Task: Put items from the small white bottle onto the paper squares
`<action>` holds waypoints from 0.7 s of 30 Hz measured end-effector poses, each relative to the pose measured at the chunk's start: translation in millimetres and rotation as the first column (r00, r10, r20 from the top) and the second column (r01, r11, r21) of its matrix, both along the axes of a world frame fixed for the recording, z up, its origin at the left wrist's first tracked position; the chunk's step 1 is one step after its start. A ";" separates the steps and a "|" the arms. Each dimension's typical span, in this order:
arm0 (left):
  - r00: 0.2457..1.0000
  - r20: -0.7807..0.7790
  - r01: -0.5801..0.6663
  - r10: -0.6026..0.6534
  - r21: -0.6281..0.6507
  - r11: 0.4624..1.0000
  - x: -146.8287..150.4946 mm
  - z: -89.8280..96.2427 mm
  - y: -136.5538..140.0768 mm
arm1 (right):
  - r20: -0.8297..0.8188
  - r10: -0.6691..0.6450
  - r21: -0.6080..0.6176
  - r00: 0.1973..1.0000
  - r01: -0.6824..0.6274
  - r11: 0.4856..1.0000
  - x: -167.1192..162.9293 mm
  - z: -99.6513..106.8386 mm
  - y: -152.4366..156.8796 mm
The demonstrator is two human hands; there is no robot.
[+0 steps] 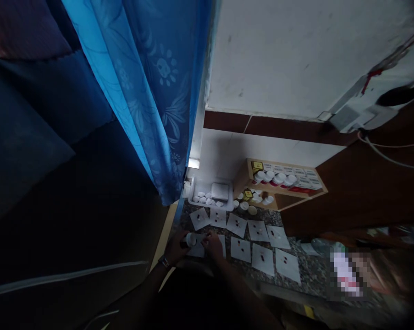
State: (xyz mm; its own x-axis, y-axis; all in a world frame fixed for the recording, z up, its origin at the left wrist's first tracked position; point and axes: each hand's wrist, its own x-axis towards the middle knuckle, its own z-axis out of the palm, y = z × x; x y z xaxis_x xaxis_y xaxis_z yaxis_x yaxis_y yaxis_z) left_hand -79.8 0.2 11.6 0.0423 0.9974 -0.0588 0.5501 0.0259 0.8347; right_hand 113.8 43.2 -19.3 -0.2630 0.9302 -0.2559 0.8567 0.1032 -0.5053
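Left hand (175, 247): fingers curled in around a small white bottle (190, 239), closed to about its width; a watch (163, 261) on that wrist. Bottle is held just above the near left of the counter, tipped over, its round pale end facing the right hand, long axis running roughly left to right. Right hand (212, 244) just beside it, fingers bent and drawn in low over the paper; light is dim there, so I cannot tell how far apart the fingertips are or whether they pinch anything.

Counter (310, 266): speckled dark stone. White paper squares (240, 250) in two rows, flat, set at slight angles; several bear small dark pill-like pieces near the middle. Those under the hands are partly covered.

Behind the rows, a whitish plastic tray (230, 201), rectangular with raised walls, holding folded white packets (202, 197) and a flat white stack (219, 191). To its right, a pale wooden shelf unit (241, 178) with white-capped bottles (278, 178) and printed cartons (303, 173); more white-lidded tubs (244, 206) at its foot. Left, a blue cloth curtain (162, 91), leaf-patterned, hanging in folds.
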 end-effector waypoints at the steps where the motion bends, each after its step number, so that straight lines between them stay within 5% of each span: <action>1: 1.000 0.000 -0.001 0.001 -0.005 1.000 -0.6 -1.2 -1.4 | 0.055 0.030 -0.018 0.998 -0.029 0.999 -6.2 -4.1 1.2; 8: 0.999 -0.002 -0.038 0.038 -0.012 0.999 -0.7 -6.4 -5.3 | 0.151 0.096 -0.059 0.984 -0.088 0.994 -23.0 -10.3 10.5; 14: 0.999 0.008 -0.042 0.043 -0.019 0.999 -1.7 -5.9 -4.4 | -0.218 -0.198 0.041 0.956 0.211 0.977 2.7 11.2 16.4; 18: 0.999 0.035 0.022 -0.022 -0.014 1.000 5.9 1.6 -0.6 | -0.379 -0.053 -0.012 0.924 0.052 0.999 1.4 35.1 8.9; 21: 0.994 0.048 0.101 -0.102 0.024 0.995 14.8 7.1 2.9 | -0.324 0.077 -0.033 0.943 -0.093 0.995 -8.3 47.7 0.7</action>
